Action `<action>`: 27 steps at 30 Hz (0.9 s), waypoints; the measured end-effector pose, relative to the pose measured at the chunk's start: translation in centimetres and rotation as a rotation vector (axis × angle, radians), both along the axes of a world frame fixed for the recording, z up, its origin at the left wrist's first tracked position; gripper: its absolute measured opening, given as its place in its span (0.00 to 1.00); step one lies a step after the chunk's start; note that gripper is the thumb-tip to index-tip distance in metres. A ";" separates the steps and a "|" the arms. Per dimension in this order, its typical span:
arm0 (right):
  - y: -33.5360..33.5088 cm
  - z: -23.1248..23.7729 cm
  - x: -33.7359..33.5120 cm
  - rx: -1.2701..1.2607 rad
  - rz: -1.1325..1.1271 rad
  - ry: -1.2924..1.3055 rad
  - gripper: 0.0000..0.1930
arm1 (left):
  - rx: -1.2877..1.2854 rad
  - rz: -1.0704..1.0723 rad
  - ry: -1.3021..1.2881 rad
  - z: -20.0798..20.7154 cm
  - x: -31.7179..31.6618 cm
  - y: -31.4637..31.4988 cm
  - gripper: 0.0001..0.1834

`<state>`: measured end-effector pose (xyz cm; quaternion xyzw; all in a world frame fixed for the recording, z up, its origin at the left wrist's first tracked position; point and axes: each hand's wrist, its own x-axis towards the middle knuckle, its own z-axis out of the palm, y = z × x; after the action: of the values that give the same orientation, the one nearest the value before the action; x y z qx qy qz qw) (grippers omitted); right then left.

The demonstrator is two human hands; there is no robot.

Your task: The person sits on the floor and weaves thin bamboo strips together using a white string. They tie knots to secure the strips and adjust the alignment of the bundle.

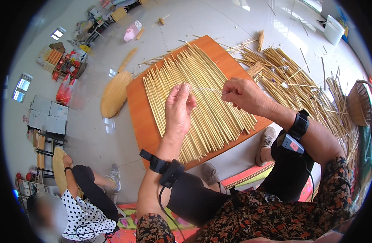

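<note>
A mat of straight yellow stalks [202, 117] lies side by side on an orange-brown wooden board [141, 121] in front of me. Above it, a thin whitish thread [206, 89] stretches between my two hands. My left hand [179, 107] pinches one end between thumb and forefinger. The other end runs into my right hand [244, 95], whose fingers are curled closed around it. Both hands are over the stalks, and I cannot tell whether the thread is joined to them. Each wrist carries a strapped black device.
Loose stalks [291, 77] are heaped on the floor at the right, near a wicker basket [359, 103]. An oval woven piece [114, 94] lies left of the board. A person in a dotted shirt [82, 208] sits at lower left. A white bin [333, 30] stands far right.
</note>
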<state>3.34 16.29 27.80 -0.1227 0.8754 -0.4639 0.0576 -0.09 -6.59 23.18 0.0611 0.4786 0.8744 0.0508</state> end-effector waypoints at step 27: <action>1.7 2.3 0.1 -0.345 -0.080 0.047 0.08 | -0.678 0.177 0.221 0.6 -0.6 -0.5 0.13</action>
<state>3.44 17.95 30.06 -0.1069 0.7880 -0.6064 -0.0034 -0.72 -7.04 23.73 0.0929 0.7474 0.6552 -0.0597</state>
